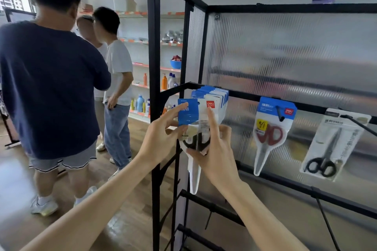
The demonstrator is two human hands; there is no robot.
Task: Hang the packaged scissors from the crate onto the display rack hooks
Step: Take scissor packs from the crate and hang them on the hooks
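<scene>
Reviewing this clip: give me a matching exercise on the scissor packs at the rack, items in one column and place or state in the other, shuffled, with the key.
Items
1. Black-handled pack with blue header
2. Red-handled pack
3. Grey-card pack with black scissors
4. Stack of blue-topped packs

Places or states
A. Hangs furthest right on the rack
B. Held by both the left hand and right hand
C. Hangs alone on a hook, between the other two hooks
D. Bunched on the leftmost hook, behind the held pack

Pairs: 1-B, 2-C, 3-A, 4-D

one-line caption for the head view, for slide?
Both hands hold a black-handled scissors pack at the rack's leftmost hook.
</scene>
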